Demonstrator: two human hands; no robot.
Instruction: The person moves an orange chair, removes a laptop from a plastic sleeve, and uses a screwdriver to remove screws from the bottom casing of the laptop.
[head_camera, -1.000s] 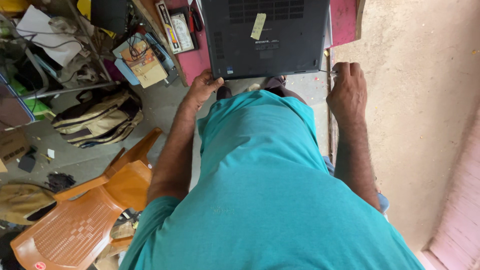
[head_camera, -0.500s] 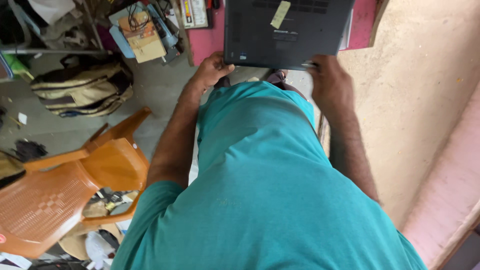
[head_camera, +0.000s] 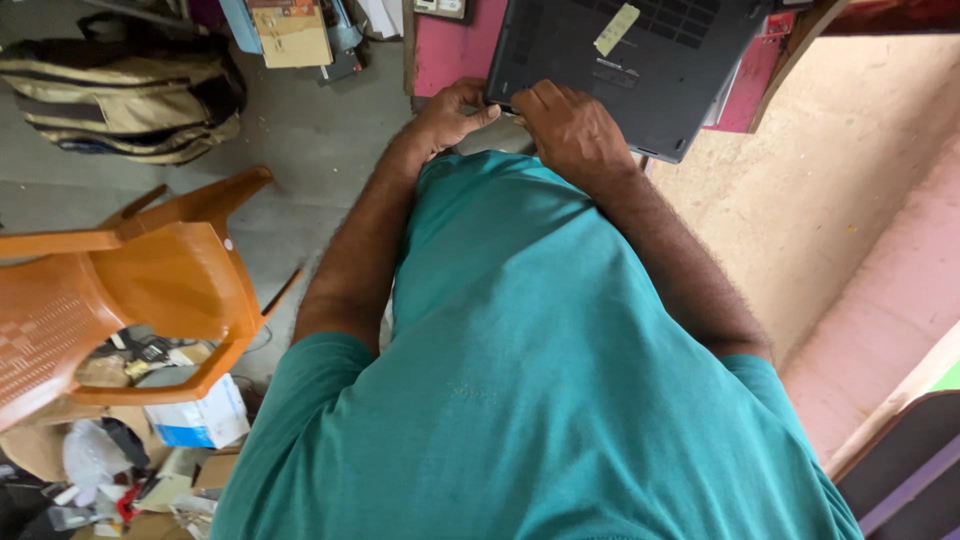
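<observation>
Right hand (head_camera: 572, 128) has slid left to join left hand (head_camera: 452, 112), both gripping one laptop (head_camera: 640, 60)

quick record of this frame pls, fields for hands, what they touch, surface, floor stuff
left hand: left hand grips the near corner of the laptop
right hand: right hand rests on the same near edge, fingers on the base panel
laptop: dark laptop, underside up, a pale sticker on it
surface: pink table
clothing: teal shirt
floor left: orange plastic chair, tan backpack, white and blue box
</observation>
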